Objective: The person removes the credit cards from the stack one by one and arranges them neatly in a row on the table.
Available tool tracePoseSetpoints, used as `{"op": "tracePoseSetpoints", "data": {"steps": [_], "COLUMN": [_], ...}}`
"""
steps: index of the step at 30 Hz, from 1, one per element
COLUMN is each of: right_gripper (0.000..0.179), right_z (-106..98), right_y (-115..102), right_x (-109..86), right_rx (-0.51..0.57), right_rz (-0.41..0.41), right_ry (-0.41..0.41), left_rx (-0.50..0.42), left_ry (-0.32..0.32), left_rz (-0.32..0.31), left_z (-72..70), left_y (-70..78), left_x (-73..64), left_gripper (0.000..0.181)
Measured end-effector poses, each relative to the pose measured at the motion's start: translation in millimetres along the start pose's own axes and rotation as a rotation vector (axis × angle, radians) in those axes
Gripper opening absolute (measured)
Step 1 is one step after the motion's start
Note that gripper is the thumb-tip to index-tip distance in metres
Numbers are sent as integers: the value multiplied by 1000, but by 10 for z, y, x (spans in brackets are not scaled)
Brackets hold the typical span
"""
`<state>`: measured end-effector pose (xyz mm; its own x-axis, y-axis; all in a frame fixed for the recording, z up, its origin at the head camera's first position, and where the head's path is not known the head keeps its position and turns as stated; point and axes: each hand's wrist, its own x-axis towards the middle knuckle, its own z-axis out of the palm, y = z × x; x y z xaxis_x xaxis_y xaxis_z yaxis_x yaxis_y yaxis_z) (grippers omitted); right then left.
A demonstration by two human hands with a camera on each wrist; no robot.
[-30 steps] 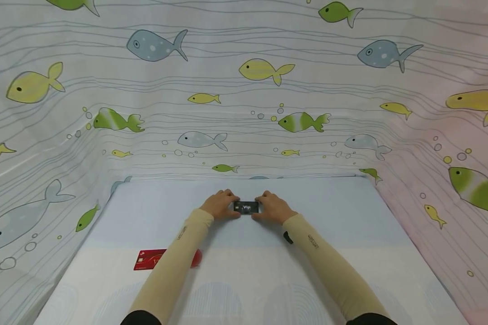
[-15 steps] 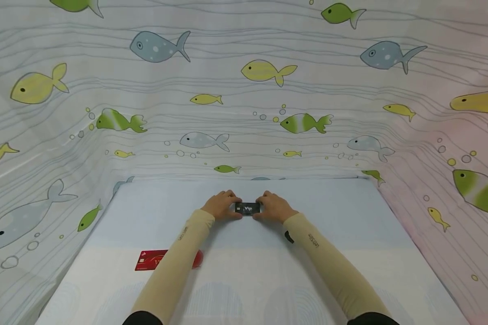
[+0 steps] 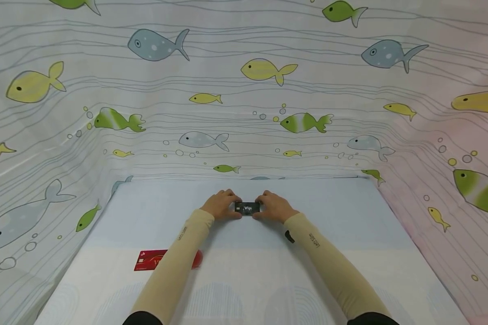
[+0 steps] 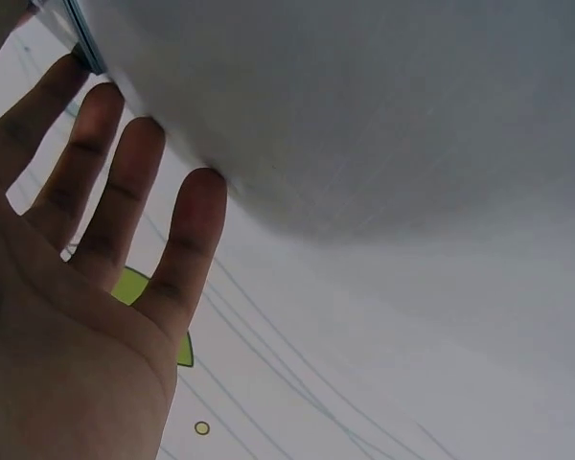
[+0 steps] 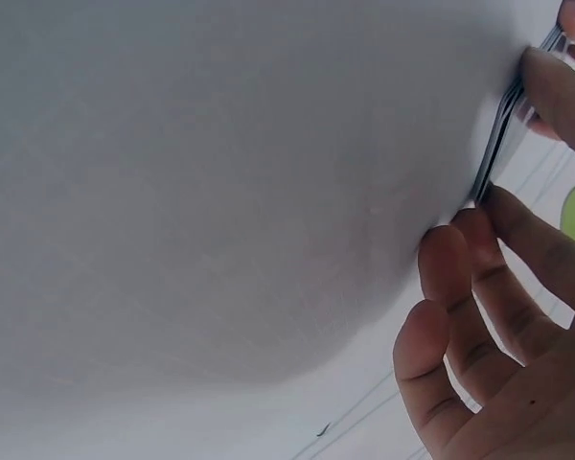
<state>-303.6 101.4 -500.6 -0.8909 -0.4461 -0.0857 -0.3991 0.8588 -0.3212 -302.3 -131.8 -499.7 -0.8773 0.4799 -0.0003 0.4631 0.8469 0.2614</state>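
Note:
A black card [image 3: 247, 208] marked "Vip" lies at the far middle of the table, between both hands. Edge-on in the right wrist view, it shows as a thin stack of cards [image 5: 499, 139] with several layers. My left hand [image 3: 221, 206] pinches the left end, thumb on the near side and forefinger on the far side. At the right end, my right hand [image 3: 276, 207] pinches it the same way. The left wrist view catches only a corner of the stack [image 4: 83, 36], with the other fingers spread along the table surface.
A red card [image 3: 147, 260] lies nearer on the left, partly hidden under the left forearm. A rounded red piece [image 3: 197, 259] shows on that forearm's other side. The white table [image 3: 333, 280] is walled by a fish-print curtain [image 3: 244, 135] behind and at both sides.
Both hands and the stack of cards stay in place. Only the head view shifts very slightly.

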Motion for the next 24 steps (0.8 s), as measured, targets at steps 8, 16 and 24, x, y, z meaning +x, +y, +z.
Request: {"op": "tracePoseSetpoints", "data": {"steps": [8, 16, 24], "right_gripper": [58, 58, 59], "right_z": [-9, 1, -19], "right_y": [-13, -21, -15], "right_x": [-17, -41, -58], "right_rx": [11, -2, 0], "right_rz": [0, -17, -30], "right_ry": [17, 50, 81], "left_rx": [-7, -28, 0], "left_ry": [11, -5, 27], "left_rz": [0, 14, 73], "left_z": [36, 25, 17], "left_y": [-47, -50, -76], "left_x": [12, -12, -5], "left_gripper": [55, 56, 59]}}
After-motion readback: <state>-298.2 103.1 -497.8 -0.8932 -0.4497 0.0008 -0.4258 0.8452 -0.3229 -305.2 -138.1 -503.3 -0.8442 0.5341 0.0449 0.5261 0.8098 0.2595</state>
